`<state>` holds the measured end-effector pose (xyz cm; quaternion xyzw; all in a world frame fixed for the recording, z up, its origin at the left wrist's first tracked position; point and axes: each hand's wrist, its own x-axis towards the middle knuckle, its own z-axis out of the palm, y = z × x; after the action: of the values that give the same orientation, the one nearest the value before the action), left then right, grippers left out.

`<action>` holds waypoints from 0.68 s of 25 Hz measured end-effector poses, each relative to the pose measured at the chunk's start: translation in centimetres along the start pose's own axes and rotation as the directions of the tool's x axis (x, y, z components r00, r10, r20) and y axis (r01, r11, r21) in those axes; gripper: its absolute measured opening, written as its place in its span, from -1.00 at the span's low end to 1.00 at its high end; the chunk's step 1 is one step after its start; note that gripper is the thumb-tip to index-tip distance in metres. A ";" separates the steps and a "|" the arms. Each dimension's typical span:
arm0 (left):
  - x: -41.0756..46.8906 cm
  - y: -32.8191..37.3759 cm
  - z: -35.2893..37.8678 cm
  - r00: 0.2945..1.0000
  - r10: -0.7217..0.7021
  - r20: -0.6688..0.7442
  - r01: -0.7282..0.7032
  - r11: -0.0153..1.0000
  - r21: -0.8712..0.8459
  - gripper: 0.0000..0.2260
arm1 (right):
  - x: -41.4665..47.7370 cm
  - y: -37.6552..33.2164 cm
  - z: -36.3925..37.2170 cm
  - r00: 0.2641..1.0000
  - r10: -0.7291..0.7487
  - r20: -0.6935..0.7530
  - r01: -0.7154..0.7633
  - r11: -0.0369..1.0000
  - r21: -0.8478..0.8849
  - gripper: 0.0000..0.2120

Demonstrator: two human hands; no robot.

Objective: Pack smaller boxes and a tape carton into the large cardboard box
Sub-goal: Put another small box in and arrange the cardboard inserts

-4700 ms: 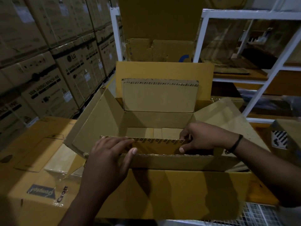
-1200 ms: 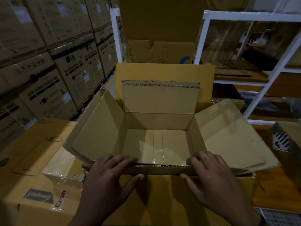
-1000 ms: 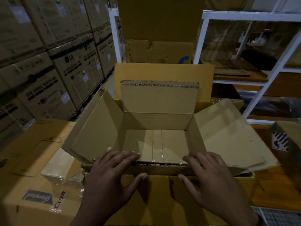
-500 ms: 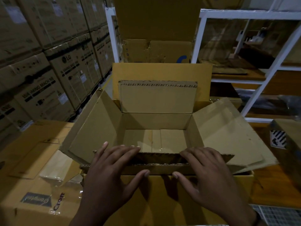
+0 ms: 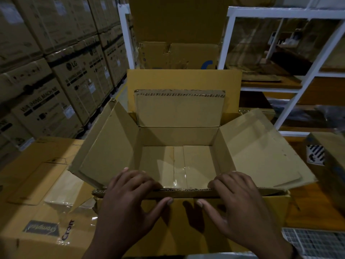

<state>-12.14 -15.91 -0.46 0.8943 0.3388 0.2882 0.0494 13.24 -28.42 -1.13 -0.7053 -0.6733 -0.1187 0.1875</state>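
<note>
Open, empty brown corrugated cardboard box [image 5: 179,135]; left hand [image 5: 130,199] and right hand [image 5: 240,200] each clasp its near flap [image 5: 186,192] (likely light, stiff, creasable), best held at the rim.

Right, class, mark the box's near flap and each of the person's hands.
flap [image 5: 186,193]: head view, corrugated edge between the hands.
left hand [image 5: 128,200]: head view, back of the hand.
right hand [image 5: 240,202]: head view, back of the hand.

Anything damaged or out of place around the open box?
The open box looks sound; left hand and right hand grip its near flap. Only the carton behind it stands out: its front is torn and creased.
</note>
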 end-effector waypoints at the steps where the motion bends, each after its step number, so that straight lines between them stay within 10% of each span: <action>1: -0.1 -0.1 0.1 1.000 -0.005 0.009 0.005 1.000 0.001 -0.74 | 0.0 -0.1 0.2 1.000 0.003 -0.001 -0.003 1.000 -0.001 -0.68; 17: -1.3 -0.3 0.6 1.000 0.013 0.004 -0.014 0.998 0.059 -0.77 | -1.0 -0.4 1.3 0.995 -0.053 -0.080 0.048 0.997 -0.059 -0.76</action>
<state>-12.79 -16.44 -1.66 0.8981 0.3411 0.2767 0.0215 12.67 -28.77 -2.66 -0.6875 -0.6792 -0.1711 0.1916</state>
